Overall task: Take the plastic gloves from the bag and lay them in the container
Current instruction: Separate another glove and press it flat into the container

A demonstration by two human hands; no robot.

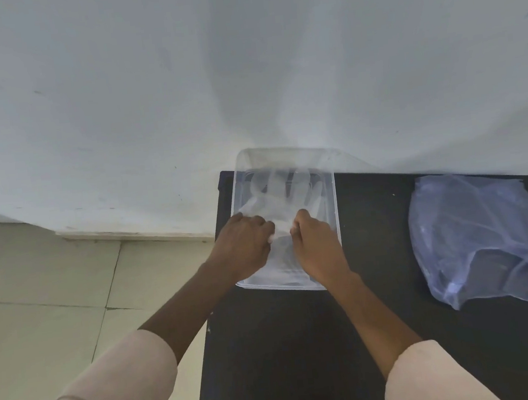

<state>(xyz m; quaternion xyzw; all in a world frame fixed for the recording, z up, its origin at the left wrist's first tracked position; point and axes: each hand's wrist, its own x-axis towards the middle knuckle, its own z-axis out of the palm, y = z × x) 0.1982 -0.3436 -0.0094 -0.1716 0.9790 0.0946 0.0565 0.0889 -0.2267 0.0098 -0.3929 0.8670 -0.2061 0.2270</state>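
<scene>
Sleeves (113, 388) nearest; left hand (244, 241), right hand (314, 243) curled, pinching glove (280, 198) inside container (333, 225).

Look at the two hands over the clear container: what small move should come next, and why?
Probably lower and let go of the plastic glove. Both the left hand and the right hand pinch its cuff end inside the clear container, and its fingers already lie spread towards the far wall. The blue bag lies apart to the right, ready for the next reach.
</scene>
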